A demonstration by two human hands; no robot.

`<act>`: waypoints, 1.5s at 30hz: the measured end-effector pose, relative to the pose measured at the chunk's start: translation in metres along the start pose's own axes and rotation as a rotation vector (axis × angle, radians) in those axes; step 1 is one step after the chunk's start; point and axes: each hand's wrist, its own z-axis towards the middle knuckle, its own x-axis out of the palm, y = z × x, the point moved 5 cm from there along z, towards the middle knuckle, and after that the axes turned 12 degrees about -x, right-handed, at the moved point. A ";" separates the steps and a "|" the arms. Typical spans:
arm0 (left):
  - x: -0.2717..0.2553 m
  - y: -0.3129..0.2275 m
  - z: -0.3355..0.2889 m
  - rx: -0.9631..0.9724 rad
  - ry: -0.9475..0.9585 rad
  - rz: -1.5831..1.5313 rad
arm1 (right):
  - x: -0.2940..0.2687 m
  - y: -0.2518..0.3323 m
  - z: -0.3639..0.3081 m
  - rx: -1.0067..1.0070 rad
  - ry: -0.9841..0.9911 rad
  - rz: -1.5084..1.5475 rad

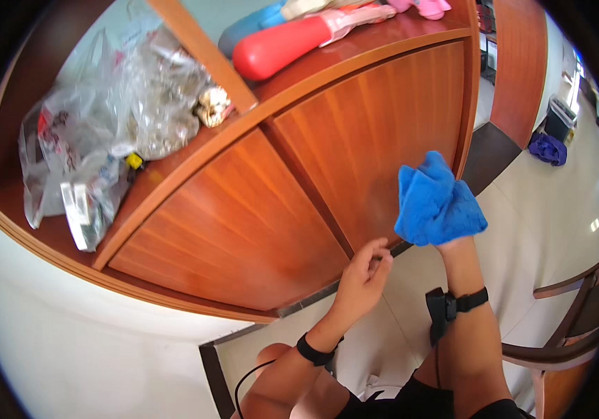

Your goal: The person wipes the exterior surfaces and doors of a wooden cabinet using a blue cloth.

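Observation:
A bright blue cloth (439, 202) covers my right hand (454, 244), hiding the fingers; only the heel of the hand and the wrist show below it. The cloth is held up in front of the right end of a reddish-brown wooden cabinet door (390, 133). Whether it touches the wood I cannot tell. My left hand (366, 276) hovers low before the cabinet, left of the cloth, its fingers loosely bent and apart with nothing in them. Another cabinet door (233, 230) is to its left. Both doors are closed.
Above the doors, a shelf holds crumpled clear plastic bags (79, 146), a red rounded object (282, 49) and a pink item (428, 7). A wooden divider (205, 56) splits the shelf. Dark wooden chair parts (558, 353) stand at the right. A purple bag (548, 149) lies on the tiled floor.

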 end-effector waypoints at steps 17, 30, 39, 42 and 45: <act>-0.005 0.027 0.053 -0.021 0.208 -0.287 | -0.059 0.029 -0.045 -0.371 -0.273 -0.613; -0.017 0.040 0.048 -0.206 0.260 -0.303 | -0.058 0.058 -0.018 -0.363 -0.353 -0.663; -0.052 -0.016 0.031 0.208 -0.206 -0.038 | 0.022 0.033 0.013 -0.521 0.265 -0.790; -0.075 -0.030 0.035 0.414 -0.465 0.041 | 0.067 0.052 0.015 -0.786 0.310 -1.187; -0.079 -0.042 0.039 0.210 -0.410 0.138 | 0.090 0.054 0.023 -0.808 0.518 -1.140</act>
